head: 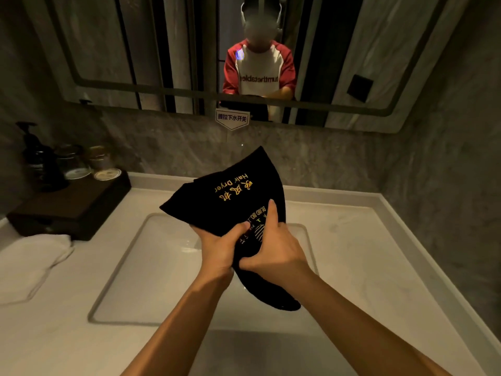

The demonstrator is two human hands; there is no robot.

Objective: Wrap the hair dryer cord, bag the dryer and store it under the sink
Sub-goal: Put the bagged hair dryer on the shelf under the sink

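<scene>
A black cloth bag point(227, 196) with gold "Hair Dryer" lettering hangs in the air over the white sink basin point(151, 267). My left hand point(219, 248) grips its lower left part. My right hand point(273, 245) presses on its lower middle, index finger stretched up along the cloth. The bag's bottom end droops below my right wrist. The hair dryer and its cord are not visible; I cannot tell whether they are inside the bag.
A dark wooden tray point(70, 210) at the back left carries a pump bottle point(38, 156) and two covered glasses point(73, 161). A white towel point(29, 256) lies on the left counter. A mirror point(108, 50) hangs above and reflects a person in a red and white shirt.
</scene>
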